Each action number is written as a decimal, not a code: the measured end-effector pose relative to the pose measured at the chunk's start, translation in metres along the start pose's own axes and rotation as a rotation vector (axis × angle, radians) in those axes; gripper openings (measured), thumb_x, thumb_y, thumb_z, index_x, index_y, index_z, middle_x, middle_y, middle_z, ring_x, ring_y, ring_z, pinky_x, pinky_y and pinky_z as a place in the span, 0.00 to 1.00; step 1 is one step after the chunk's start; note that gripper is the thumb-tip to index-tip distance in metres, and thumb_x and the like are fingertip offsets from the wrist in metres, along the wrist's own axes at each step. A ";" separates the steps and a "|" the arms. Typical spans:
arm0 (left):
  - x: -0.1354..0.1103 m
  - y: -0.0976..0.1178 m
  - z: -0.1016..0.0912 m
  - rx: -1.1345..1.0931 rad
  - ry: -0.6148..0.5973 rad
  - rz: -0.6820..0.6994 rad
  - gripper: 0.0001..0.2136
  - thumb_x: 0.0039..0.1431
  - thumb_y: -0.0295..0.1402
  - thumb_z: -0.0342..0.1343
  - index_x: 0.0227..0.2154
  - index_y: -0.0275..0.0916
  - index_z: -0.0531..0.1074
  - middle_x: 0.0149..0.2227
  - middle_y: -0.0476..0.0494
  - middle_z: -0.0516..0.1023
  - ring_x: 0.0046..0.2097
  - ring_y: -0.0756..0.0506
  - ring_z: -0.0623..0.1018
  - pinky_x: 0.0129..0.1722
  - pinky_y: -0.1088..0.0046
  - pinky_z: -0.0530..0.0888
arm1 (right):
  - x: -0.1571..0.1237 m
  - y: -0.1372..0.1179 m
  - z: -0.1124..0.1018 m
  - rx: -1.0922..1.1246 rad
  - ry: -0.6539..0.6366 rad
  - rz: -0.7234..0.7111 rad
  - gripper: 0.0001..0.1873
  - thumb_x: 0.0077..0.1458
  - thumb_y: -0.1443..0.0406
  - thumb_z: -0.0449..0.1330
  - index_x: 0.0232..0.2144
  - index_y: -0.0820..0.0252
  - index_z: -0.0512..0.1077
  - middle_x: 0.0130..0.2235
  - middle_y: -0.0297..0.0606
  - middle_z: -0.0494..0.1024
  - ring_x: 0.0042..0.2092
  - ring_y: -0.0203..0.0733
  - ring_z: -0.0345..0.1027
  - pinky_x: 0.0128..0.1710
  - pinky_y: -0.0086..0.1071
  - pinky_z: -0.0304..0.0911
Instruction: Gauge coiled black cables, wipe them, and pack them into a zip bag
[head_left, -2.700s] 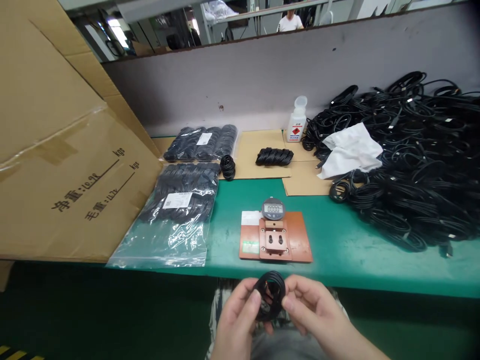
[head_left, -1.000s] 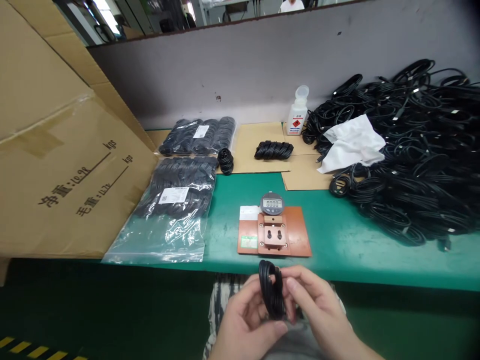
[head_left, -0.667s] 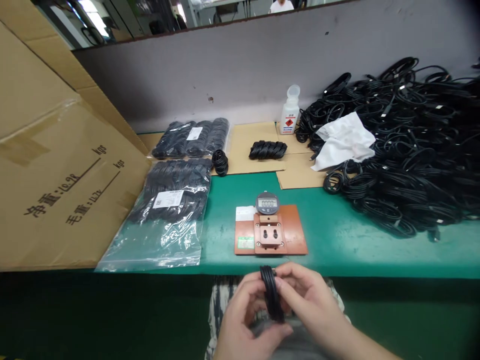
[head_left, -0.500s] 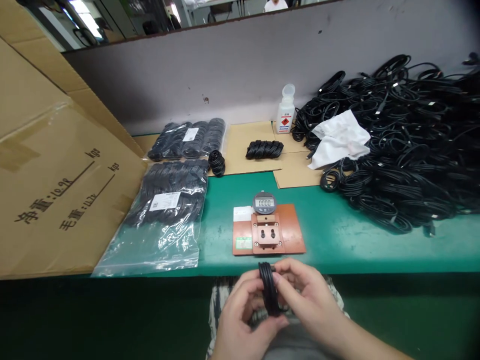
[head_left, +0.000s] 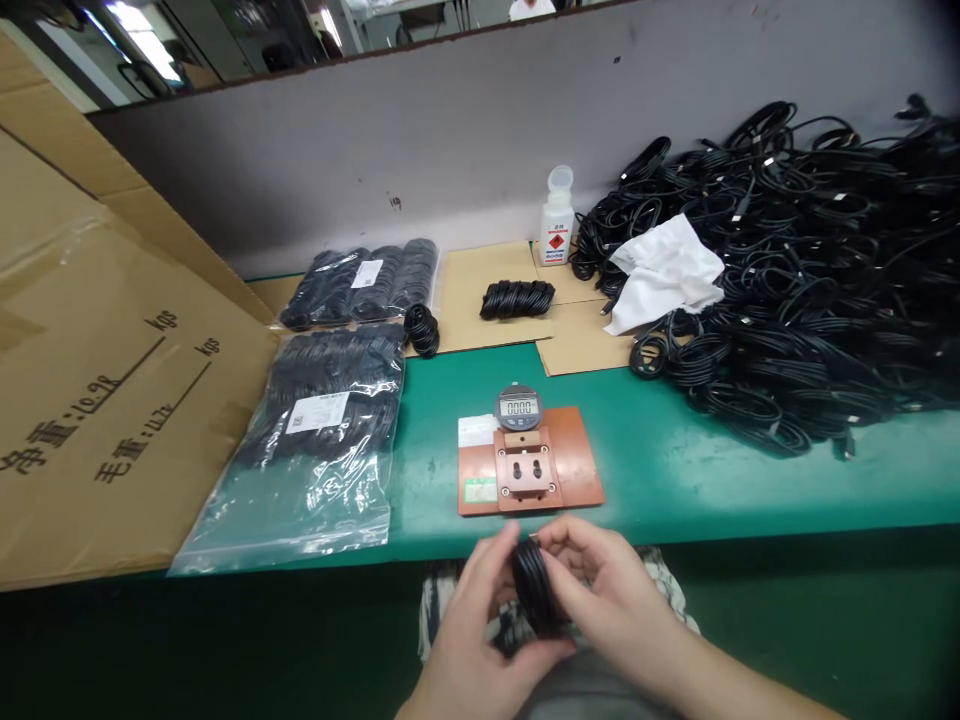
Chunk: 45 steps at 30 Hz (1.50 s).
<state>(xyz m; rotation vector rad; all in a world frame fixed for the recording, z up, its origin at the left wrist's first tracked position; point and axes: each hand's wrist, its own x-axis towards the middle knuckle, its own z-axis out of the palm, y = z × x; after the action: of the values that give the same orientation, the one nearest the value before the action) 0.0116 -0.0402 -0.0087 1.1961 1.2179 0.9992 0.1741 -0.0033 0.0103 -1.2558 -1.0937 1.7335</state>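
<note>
Between my two hands is a coiled black cable (head_left: 534, 588), held on edge in front of the table's near side. My left hand (head_left: 484, 620) curls round its left side, thumb at the bottom and fingers along the top. On the other side, my right hand (head_left: 600, 580) pinches the coil's upper right part with thumb and fingers. Just beyond the hands lies a reddish-brown fixture plate (head_left: 574, 455) carrying a metal block (head_left: 527, 470) and a round digital gauge (head_left: 518, 407) that reads zeros.
On the left stand a large cardboard box (head_left: 135, 350) and two clear bags of coils (head_left: 319, 410). A single coil (head_left: 421, 330) and a row of coils (head_left: 517, 299) lie behind. At right are a cable heap (head_left: 787, 290), a white cloth (head_left: 666, 272) and a bottle (head_left: 556, 220).
The coil has turned slightly in my hands, and my left fingers have shifted up toward its top. My view has swung a little, moving the table things slightly left in the picture.
</note>
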 end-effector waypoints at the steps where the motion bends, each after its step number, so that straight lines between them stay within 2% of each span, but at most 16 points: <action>1: 0.003 0.001 -0.005 0.100 -0.059 0.010 0.36 0.47 0.32 0.74 0.61 0.48 0.68 0.57 0.37 0.75 0.55 0.34 0.79 0.55 0.58 0.77 | 0.000 0.001 0.000 -0.020 -0.004 -0.016 0.19 0.59 0.50 0.63 0.34 0.61 0.73 0.28 0.34 0.75 0.29 0.36 0.67 0.30 0.29 0.63; 3: 0.008 0.004 -0.015 0.278 -0.134 0.049 0.34 0.47 0.34 0.74 0.58 0.49 0.71 0.57 0.37 0.76 0.56 0.33 0.79 0.55 0.57 0.77 | 0.000 0.001 -0.001 -0.019 -0.006 -0.014 0.18 0.59 0.51 0.63 0.33 0.61 0.73 0.27 0.33 0.74 0.28 0.36 0.66 0.29 0.29 0.62; 7: 0.014 0.013 -0.026 0.454 -0.165 0.166 0.40 0.44 0.36 0.76 0.62 0.51 0.68 0.56 0.37 0.79 0.52 0.32 0.81 0.52 0.57 0.78 | 0.001 0.002 0.000 0.035 -0.001 0.029 0.19 0.56 0.50 0.64 0.32 0.61 0.72 0.26 0.32 0.72 0.27 0.34 0.63 0.26 0.27 0.59; 12: 0.025 0.027 -0.029 0.521 -0.315 0.307 0.36 0.49 0.34 0.73 0.62 0.52 0.69 0.50 0.41 0.82 0.48 0.36 0.83 0.46 0.65 0.80 | 0.001 0.001 0.000 0.014 0.005 -0.004 0.18 0.57 0.51 0.64 0.31 0.61 0.71 0.26 0.30 0.71 0.27 0.33 0.62 0.27 0.26 0.59; 14: 0.031 0.030 -0.029 0.520 -0.309 0.426 0.37 0.49 0.33 0.73 0.62 0.51 0.67 0.48 0.41 0.83 0.45 0.38 0.84 0.43 0.68 0.80 | 0.003 -0.001 0.000 0.046 0.011 0.037 0.19 0.56 0.50 0.64 0.31 0.60 0.69 0.24 0.28 0.69 0.25 0.32 0.61 0.25 0.26 0.59; 17: 0.041 0.031 -0.030 0.472 -0.282 0.629 0.44 0.44 0.33 0.76 0.64 0.51 0.63 0.45 0.42 0.85 0.41 0.38 0.85 0.40 0.69 0.80 | 0.006 -0.004 0.002 0.110 -0.001 0.121 0.22 0.53 0.48 0.66 0.30 0.58 0.65 0.21 0.24 0.66 0.20 0.30 0.59 0.20 0.24 0.57; 19: 0.048 0.030 -0.031 0.440 -0.276 0.674 0.47 0.41 0.34 0.78 0.64 0.50 0.63 0.45 0.41 0.85 0.41 0.38 0.85 0.40 0.68 0.80 | 0.007 -0.005 0.002 0.123 0.004 0.101 0.21 0.54 0.49 0.66 0.29 0.57 0.63 0.21 0.23 0.65 0.19 0.29 0.58 0.18 0.23 0.57; 22: 0.055 0.027 -0.033 0.373 -0.269 0.639 0.46 0.38 0.34 0.78 0.63 0.47 0.65 0.46 0.40 0.84 0.41 0.38 0.85 0.41 0.68 0.80 | 0.006 -0.003 -0.002 0.032 0.055 -0.071 0.14 0.60 0.54 0.62 0.33 0.56 0.64 0.23 0.26 0.69 0.21 0.31 0.63 0.19 0.24 0.60; 25: 0.059 0.022 -0.034 0.308 -0.267 0.600 0.46 0.36 0.33 0.79 0.61 0.46 0.68 0.45 0.41 0.84 0.39 0.39 0.85 0.40 0.70 0.80 | 0.008 0.001 -0.015 -0.319 0.041 -0.467 0.04 0.64 0.63 0.58 0.39 0.57 0.72 0.28 0.36 0.78 0.27 0.39 0.73 0.26 0.31 0.68; 27: 0.060 0.019 -0.034 0.285 -0.268 0.586 0.45 0.35 0.34 0.79 0.61 0.46 0.68 0.44 0.41 0.84 0.38 0.40 0.85 0.41 0.70 0.81 | 0.012 0.004 -0.027 -0.581 -0.015 -0.731 0.10 0.64 0.68 0.56 0.43 0.58 0.76 0.29 0.40 0.81 0.28 0.42 0.75 0.29 0.34 0.69; 29: 0.060 0.016 -0.034 0.273 -0.259 0.580 0.45 0.35 0.35 0.79 0.61 0.45 0.68 0.45 0.40 0.84 0.39 0.39 0.85 0.43 0.68 0.81 | 0.019 0.005 -0.037 -0.767 -0.088 -0.872 0.15 0.62 0.70 0.54 0.47 0.59 0.78 0.26 0.39 0.81 0.25 0.42 0.72 0.27 0.35 0.67; 33: 0.061 0.010 -0.033 0.263 -0.197 0.624 0.47 0.35 0.34 0.80 0.62 0.46 0.67 0.46 0.40 0.84 0.40 0.39 0.85 0.43 0.68 0.81 | 0.032 0.007 -0.046 -0.964 -0.140 -0.959 0.16 0.63 0.69 0.54 0.47 0.60 0.79 0.22 0.37 0.79 0.23 0.40 0.69 0.24 0.33 0.62; 39: 0.062 0.004 -0.027 0.246 -0.088 0.682 0.48 0.32 0.36 0.81 0.62 0.46 0.68 0.43 0.40 0.85 0.34 0.41 0.84 0.38 0.67 0.82 | 0.039 0.014 -0.047 -1.001 -0.045 -1.097 0.15 0.64 0.71 0.56 0.49 0.61 0.78 0.22 0.35 0.77 0.23 0.39 0.66 0.24 0.33 0.56; 42: 0.063 0.005 -0.025 0.227 -0.114 0.692 0.48 0.34 0.34 0.80 0.62 0.47 0.68 0.41 0.41 0.85 0.34 0.41 0.84 0.36 0.67 0.82 | 0.039 0.017 -0.049 -1.012 -0.015 -1.147 0.17 0.64 0.71 0.56 0.52 0.62 0.76 0.20 0.33 0.75 0.22 0.38 0.64 0.23 0.33 0.54; 45: 0.065 0.007 -0.026 0.212 -0.171 0.698 0.46 0.39 0.31 0.78 0.64 0.49 0.65 0.39 0.43 0.83 0.37 0.40 0.83 0.37 0.66 0.81 | 0.039 0.018 -0.050 -0.991 -0.023 -1.140 0.19 0.63 0.72 0.57 0.55 0.60 0.74 0.21 0.32 0.74 0.23 0.38 0.64 0.23 0.33 0.53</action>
<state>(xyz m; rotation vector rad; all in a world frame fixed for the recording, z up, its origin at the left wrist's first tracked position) -0.0061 0.0278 -0.0101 1.9038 0.7853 1.2502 0.2110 0.0357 -0.0287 -0.7389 -2.2071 0.2989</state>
